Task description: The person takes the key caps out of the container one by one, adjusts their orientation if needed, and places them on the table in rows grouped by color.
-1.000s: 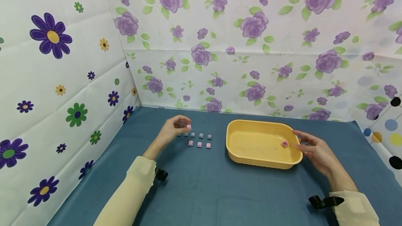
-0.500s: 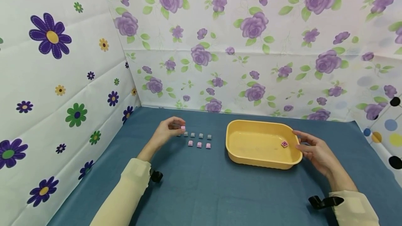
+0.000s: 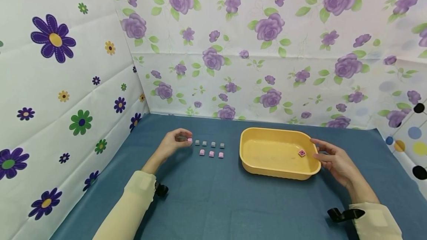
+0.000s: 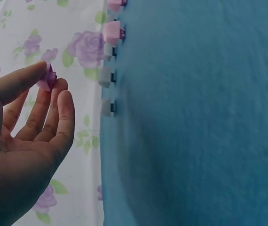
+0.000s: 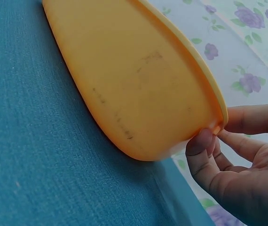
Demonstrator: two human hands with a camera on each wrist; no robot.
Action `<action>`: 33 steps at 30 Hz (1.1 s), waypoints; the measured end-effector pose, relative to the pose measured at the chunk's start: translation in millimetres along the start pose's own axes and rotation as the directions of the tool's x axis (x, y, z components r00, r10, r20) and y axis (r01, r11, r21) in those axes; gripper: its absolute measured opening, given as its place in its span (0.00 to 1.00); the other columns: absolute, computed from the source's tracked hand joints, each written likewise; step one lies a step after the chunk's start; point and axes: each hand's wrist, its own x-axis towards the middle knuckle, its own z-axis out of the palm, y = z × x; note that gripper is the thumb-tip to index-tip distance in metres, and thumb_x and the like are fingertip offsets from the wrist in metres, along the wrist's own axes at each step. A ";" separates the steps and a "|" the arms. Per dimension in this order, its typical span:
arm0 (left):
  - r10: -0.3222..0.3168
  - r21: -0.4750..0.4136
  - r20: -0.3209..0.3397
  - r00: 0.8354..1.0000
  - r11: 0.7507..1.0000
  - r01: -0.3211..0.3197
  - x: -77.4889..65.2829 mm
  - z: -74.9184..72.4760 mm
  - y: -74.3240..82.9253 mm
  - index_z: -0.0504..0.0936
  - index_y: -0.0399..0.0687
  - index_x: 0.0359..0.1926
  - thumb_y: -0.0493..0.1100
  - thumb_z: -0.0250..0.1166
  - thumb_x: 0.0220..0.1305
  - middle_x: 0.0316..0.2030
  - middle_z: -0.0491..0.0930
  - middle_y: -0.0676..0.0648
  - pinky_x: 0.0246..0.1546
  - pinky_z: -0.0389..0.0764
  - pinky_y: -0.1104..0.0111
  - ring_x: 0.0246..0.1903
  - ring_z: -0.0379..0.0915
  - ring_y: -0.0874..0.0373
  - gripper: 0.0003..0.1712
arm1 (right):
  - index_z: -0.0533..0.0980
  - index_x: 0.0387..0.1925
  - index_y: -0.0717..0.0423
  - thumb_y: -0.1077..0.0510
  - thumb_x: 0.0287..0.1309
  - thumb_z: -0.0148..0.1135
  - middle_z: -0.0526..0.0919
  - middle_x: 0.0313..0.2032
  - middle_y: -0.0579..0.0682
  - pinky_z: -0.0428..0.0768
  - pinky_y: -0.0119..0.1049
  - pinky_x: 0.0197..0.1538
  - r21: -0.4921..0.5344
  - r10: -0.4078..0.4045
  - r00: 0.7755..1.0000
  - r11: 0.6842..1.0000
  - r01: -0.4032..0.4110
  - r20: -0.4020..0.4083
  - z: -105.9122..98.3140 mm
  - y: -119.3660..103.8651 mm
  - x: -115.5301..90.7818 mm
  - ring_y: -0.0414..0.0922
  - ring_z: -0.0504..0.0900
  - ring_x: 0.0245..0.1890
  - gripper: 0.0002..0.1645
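Observation:
Between thumb and fingertips, my left hand (image 3: 173, 143) pinches a pink keycap (image 3: 189, 140), seen from the side in the left wrist view (image 4: 47, 78). It is at the left end of a row of several grey keycaps (image 3: 204, 143). In front of that row lie three pink keycaps (image 3: 211, 154), spaced apart. My right hand (image 3: 337, 160) grips the right end of a yellow plastic tray (image 3: 273, 171), thumb and fingers at its rim (image 5: 218, 108). One pink keycap (image 3: 301, 153) lies inside the tray, its darker underside showing.
A blue cloth (image 3: 253, 206) covers the table. White flowered sheets (image 3: 213, 47) hang behind and along the left side (image 3: 60, 95). Black straps with a small camera sit on both wrists, the left one (image 3: 161, 190) low over the cloth.
My left hand has carried the pink keycap leftward and down, from over the grey row to its left end. The right hand and the tray stay put.

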 end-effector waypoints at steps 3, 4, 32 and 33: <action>-0.010 0.024 0.038 0.999 1.000 0.009 -0.3 -0.7 -5.1 0.80 0.34 0.59 0.36 0.71 0.69 0.54 0.83 0.38 0.55 0.81 0.50 0.51 0.81 0.45 0.21 | 0.60 0.80 0.54 0.61 0.71 0.66 0.69 0.49 0.49 0.81 0.30 0.41 0.003 -0.006 1.000 1.000 0.006 0.004 -0.1 0.2 -0.1 0.41 0.73 0.44 0.42; -0.014 0.040 0.049 0.999 0.999 0.012 -0.4 -0.8 -6.4 0.80 0.34 0.59 0.36 0.71 0.69 0.54 0.83 0.38 0.55 0.81 0.50 0.51 0.81 0.46 0.21 | 0.60 0.80 0.55 0.61 0.71 0.66 0.69 0.49 0.49 0.81 0.30 0.41 0.004 -0.007 1.000 1.000 0.007 0.005 -0.2 0.2 0.2 0.41 0.73 0.44 0.42; 0.003 0.234 0.141 0.990 0.972 -0.036 9.1 17.2 -16.4 0.86 0.39 0.49 0.30 0.73 0.63 0.41 0.83 0.44 0.36 0.79 0.64 0.36 0.78 0.55 0.13 | 0.58 0.81 0.57 0.62 0.71 0.66 0.68 0.50 0.50 0.83 0.30 0.41 0.019 -0.008 1.000 1.000 0.008 0.010 -0.3 0.0 0.1 0.41 0.74 0.44 0.43; 0.004 0.239 0.141 0.990 0.970 -0.038 9.5 17.7 -16.6 0.86 0.39 0.48 0.30 0.73 0.63 0.41 0.83 0.44 0.35 0.78 0.65 0.36 0.77 0.56 0.13 | 0.59 0.81 0.57 0.62 0.71 0.66 0.68 0.50 0.50 0.83 0.30 0.41 0.020 -0.009 1.000 1.000 0.009 0.011 -0.4 0.2 0.1 0.41 0.74 0.44 0.43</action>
